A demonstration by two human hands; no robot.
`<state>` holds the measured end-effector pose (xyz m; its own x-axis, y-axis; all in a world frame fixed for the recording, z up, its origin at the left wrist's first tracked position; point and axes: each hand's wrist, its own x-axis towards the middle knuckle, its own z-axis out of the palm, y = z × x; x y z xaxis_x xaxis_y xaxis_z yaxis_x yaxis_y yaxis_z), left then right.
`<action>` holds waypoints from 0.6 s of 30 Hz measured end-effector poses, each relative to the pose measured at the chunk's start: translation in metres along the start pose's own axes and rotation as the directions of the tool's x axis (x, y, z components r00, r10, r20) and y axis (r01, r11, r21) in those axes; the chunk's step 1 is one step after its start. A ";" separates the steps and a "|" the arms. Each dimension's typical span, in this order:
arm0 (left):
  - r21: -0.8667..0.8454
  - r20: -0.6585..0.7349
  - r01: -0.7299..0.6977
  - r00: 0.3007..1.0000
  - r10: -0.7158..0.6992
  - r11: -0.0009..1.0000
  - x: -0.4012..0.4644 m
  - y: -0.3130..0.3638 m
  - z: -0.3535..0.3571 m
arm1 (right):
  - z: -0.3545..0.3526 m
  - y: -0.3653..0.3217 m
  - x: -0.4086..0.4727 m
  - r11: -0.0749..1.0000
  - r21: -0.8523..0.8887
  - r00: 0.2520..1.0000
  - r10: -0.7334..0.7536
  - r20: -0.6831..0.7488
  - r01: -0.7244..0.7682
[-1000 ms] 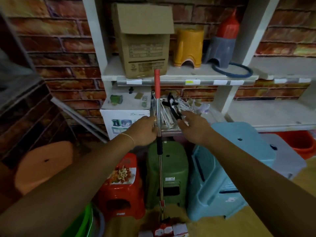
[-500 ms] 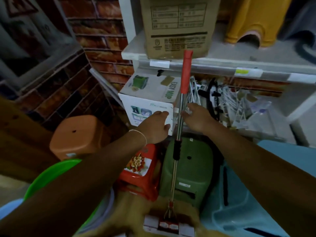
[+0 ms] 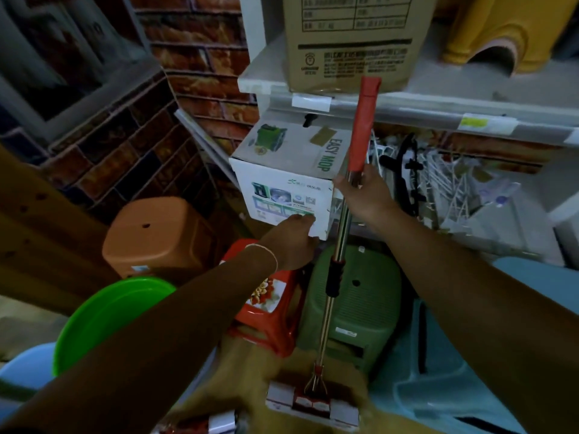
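A mop with a steel pole (image 3: 341, 233) and a red grip (image 3: 365, 123) stands upright in front of the shelf, its head (image 3: 313, 402) on the floor. My right hand (image 3: 365, 195) grips the pole just below the red grip. A white "EASY MOP" box (image 3: 288, 170) sits on the lower shelf, left of the pole. My left hand (image 3: 294, 238) touches the box's front bottom corner, fingers against the cardboard.
A brown carton (image 3: 351, 42) and a yellow stool (image 3: 501, 29) stand on the upper shelf (image 3: 407, 101). White hangers (image 3: 445, 183) fill the lower shelf. Orange (image 3: 156, 233), red (image 3: 269, 302), green (image 3: 360, 305) and blue (image 3: 454, 371) stools crowd the floor, beside a green basin (image 3: 106, 317). Brick wall at left.
The view has dropped closer to the shelf. My right hand has closed round the mop pole higher up. My left hand has moved from the pole down to the white box's lower corner.
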<state>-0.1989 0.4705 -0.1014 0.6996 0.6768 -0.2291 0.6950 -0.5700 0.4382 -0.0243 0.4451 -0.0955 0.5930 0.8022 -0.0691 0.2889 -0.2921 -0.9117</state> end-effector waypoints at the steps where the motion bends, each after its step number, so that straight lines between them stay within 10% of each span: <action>1: -0.009 0.013 -0.012 1.000 0.013 1.000 -0.002 0.001 0.001 | 0.000 0.000 -0.010 0.999 -0.033 0.999 -0.007 -0.035 0.006; 9: -0.244 0.109 -0.101 0.985 0.131 0.964 -0.044 0.026 0.022 | 0.002 -0.001 -0.117 0.952 -0.190 0.952 -0.270 -0.143 0.241; 18: -0.468 -0.103 -0.292 0.955 0.276 0.834 -0.141 0.024 0.055 | 0.017 -0.015 -0.231 0.927 -0.226 0.912 -0.349 -0.216 0.301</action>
<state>-0.2718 0.3363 -0.1065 0.8433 0.5374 -0.0079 0.2977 -0.4549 0.8393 -0.1781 0.2730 -0.0729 0.6021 0.7212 0.3426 0.6158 -0.1464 -0.7742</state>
